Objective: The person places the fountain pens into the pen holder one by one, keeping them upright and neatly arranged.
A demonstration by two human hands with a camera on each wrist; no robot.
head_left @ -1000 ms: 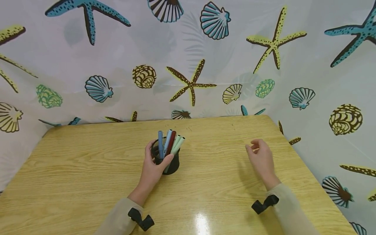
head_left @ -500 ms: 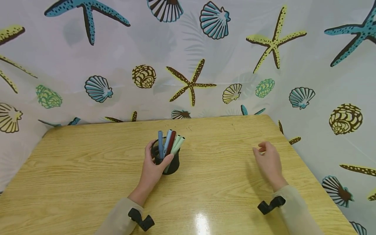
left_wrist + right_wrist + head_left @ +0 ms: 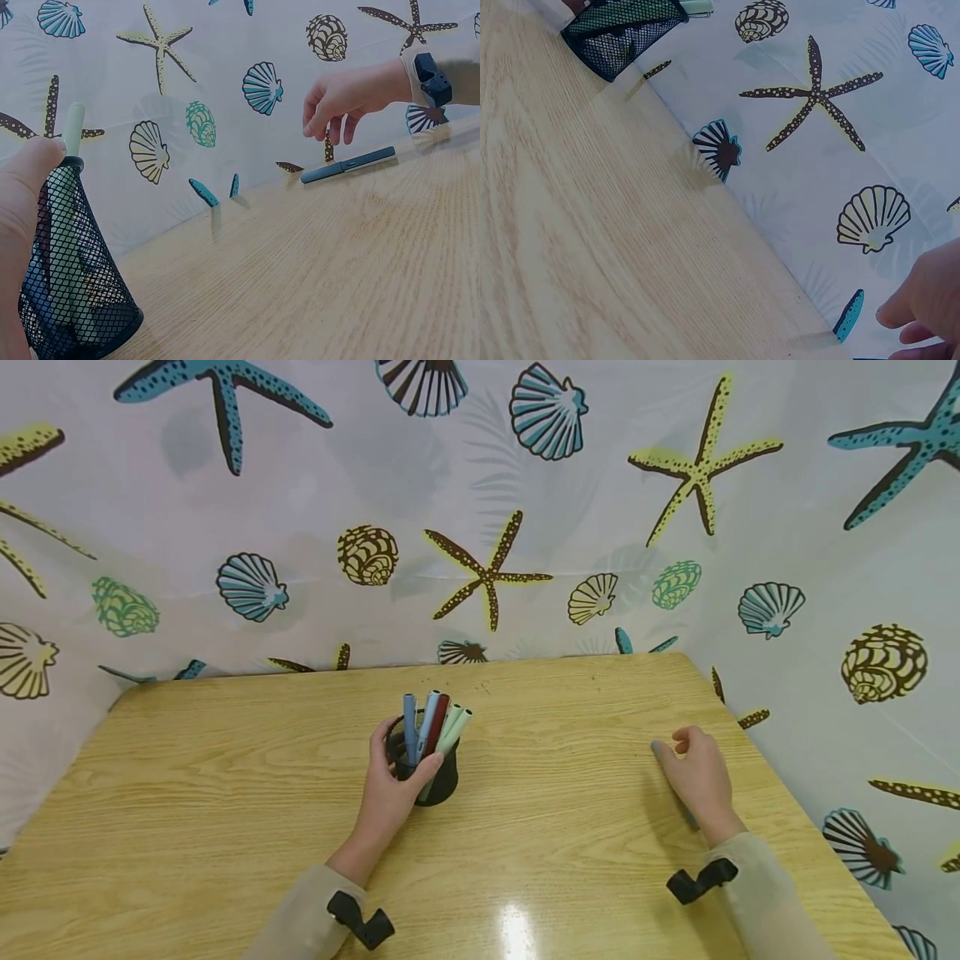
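My left hand (image 3: 393,781) grips a black mesh pen holder (image 3: 442,783), fingers round its far side and thumb at the near rim. Several pens stand in it: blue ones (image 3: 410,727), a dark red one (image 3: 437,722) and pale green ones (image 3: 454,730). In the left wrist view the holder (image 3: 82,262) is upright on the table. My right hand (image 3: 693,777) hovers at the right, fingers loosely bent and holding nothing. Below it a dark blue pen (image 3: 349,164) lies on the table; in the head view the hand hides most of it.
The wood-grain table (image 3: 225,827) meets a white cloth (image 3: 315,485) printed with shells and starfish at its back and right side. Bare tabletop lies between my hands. A black strap device (image 3: 702,881) sits on each wrist.
My right hand has moved right and slightly nearer to me. Ends of the blue pen now show beside it in the head view. The left hand and the pen holder have stayed still.
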